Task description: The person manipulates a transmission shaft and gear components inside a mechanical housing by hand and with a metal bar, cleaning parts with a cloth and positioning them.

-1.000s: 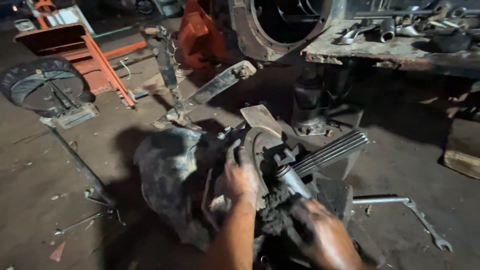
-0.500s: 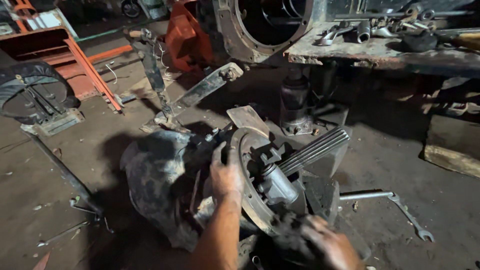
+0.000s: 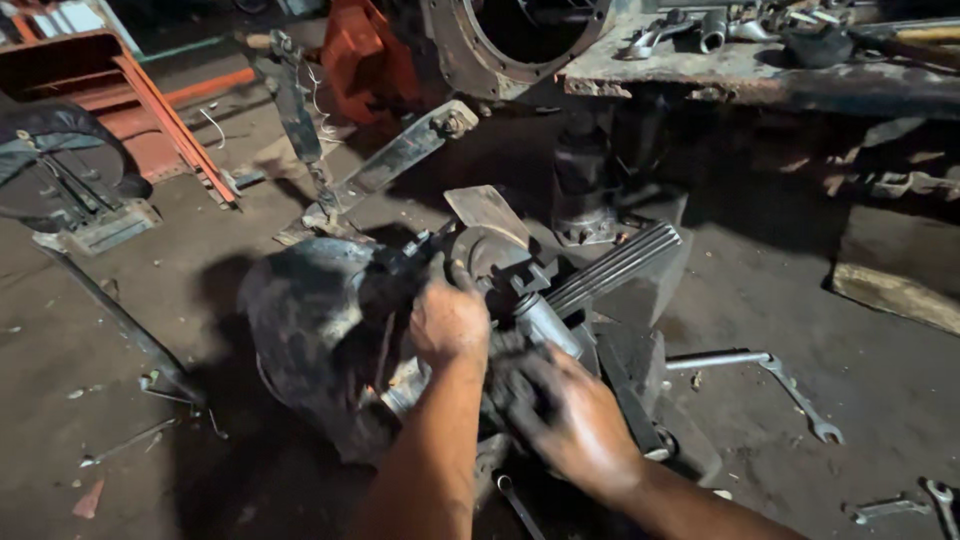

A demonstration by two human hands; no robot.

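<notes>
Sitting on the oily floor (image 3: 120,400) in front of the steel bench (image 3: 760,75), the big grimy gear housing (image 3: 310,330) fills more of the view than it did a second ago, the person having leaned in closer over it, so the round cover plate (image 3: 490,255) and the splined shaft (image 3: 610,270) sticking out to the right now show more plainly. The left hand (image 3: 448,322) has kept its place, fingers curled over the rim of that plate and clenched on it, while the right hand (image 3: 575,425) has come up from the lower edge of the view and now lies spread over the dark lump just below the shaft's collar; I read that as both hands settling onto the same joint, steadying above and working below. Whether the right hand is gripping a part, a rag or only pressing on grease, I cannot tell, since its fingers are blurred and sunk in shadow. The housing's underside and near face are hidden behind both forearms. A combination wrench (image 3: 770,375) lies apart on the floor to the right, and a smaller spanner (image 3: 940,495) is cut off by the corner of the view.
</notes>
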